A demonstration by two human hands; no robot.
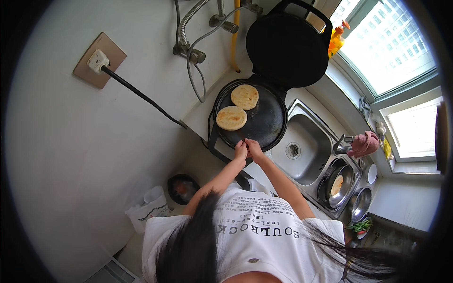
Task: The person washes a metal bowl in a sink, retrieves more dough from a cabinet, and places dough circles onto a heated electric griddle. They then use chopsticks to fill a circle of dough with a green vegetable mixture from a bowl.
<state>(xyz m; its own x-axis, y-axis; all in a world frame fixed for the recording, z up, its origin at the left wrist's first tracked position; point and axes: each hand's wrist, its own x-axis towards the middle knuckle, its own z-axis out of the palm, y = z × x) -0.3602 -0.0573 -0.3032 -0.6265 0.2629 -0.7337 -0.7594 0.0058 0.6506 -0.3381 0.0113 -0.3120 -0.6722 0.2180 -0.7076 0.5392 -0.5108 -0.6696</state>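
Note:
My left hand (241, 150) and my right hand (253, 147) meet over the front rim of an electric griddle. Their fingers are drawn together, and whether anything lies between them is hidden. On the black lower plate (268, 120), toward its left side, two round browned flatbreads rest side by side. The far flatbread (244, 97) touches or nearly touches the near flatbread (231, 118), which is closer to my hands. The griddle's lid (287, 49) stands raised at the back, its handle upward.
Right of the griddle is a steel sink (308, 171). A metal bowl (345, 196) there holds another flatbread (337, 185). A pink cloth (364, 144) hangs over the faucet (340, 144). At left, a black cord (141, 94) runs from a wall socket (115, 53). Plastic bags (152, 208) sit on the floor.

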